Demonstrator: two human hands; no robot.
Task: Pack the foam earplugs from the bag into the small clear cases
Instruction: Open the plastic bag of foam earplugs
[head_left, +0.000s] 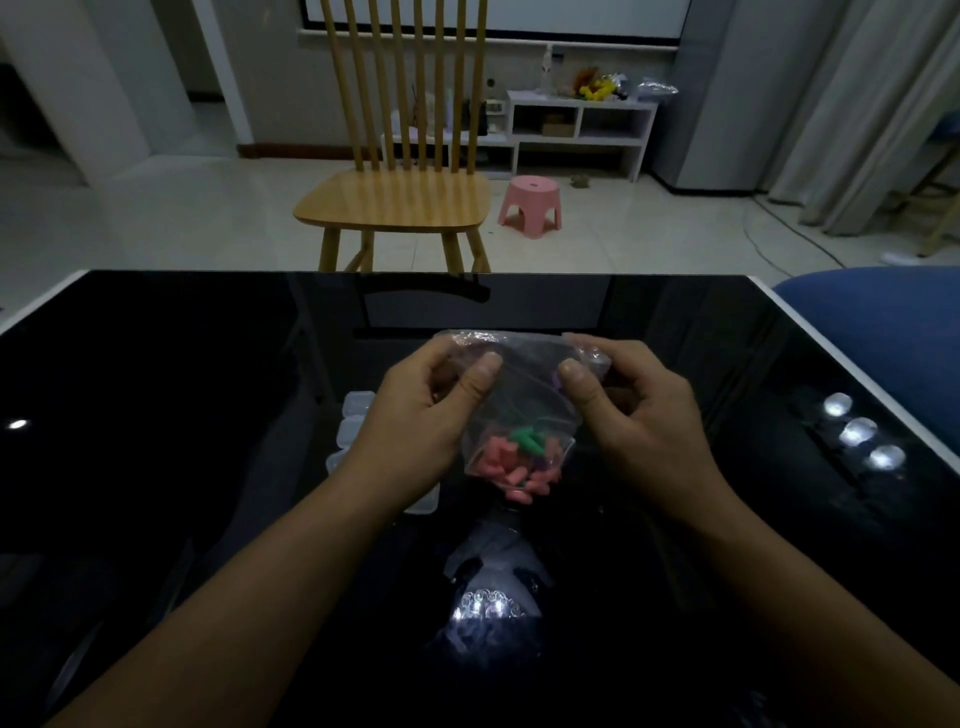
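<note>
A clear plastic zip bag hangs above the black table between both hands. Pink, green and purple foam earplugs lie bunched at its bottom. My left hand pinches the bag's top left edge between thumb and fingers. At the top right edge my right hand pinches it the same way. Several small clear cases sit on the table just left of and partly under my left hand; another case edge shows below my left wrist.
The glossy black table has a white rim and reflects ceiling lights at the right. Beyond its far edge stand a wooden chair and a pink stool. A blue seat is at the right corner.
</note>
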